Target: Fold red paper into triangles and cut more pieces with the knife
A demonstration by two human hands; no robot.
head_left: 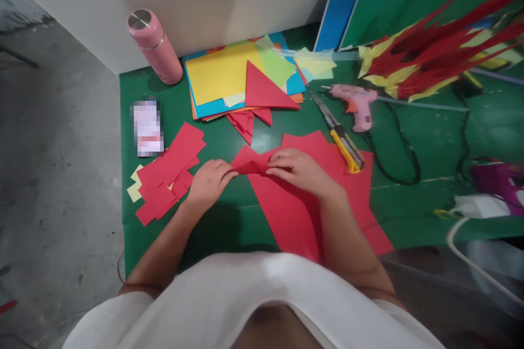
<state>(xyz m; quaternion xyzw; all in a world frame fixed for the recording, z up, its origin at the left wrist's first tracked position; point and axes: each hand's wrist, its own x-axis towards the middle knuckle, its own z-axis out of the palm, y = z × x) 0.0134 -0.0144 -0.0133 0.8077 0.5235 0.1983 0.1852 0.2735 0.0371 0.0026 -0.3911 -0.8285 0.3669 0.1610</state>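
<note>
A folded piece of red paper (250,167) is stretched between my two hands, just above the green table. My left hand (210,181) pinches its left end, thumb against fingers. At its right end, my right hand (298,170) grips it between thumb and fingertips. Under my right hand and forearm lie large red paper sheets (282,212), overlapping at angles. To the left of my left hand is a loose pile of red paper strips (172,161) with some pale yellow pieces (134,192). A red folded triangle (268,90) rests farther back.
A yellow utility knife (344,144) with its blade out lies at the red sheets' edge, near a pink glue gun (356,103). A pink bottle (158,49) stands at the back left, beside stacked coloured paper (216,73). Red-and-yellow paper flames (429,49) stand right.
</note>
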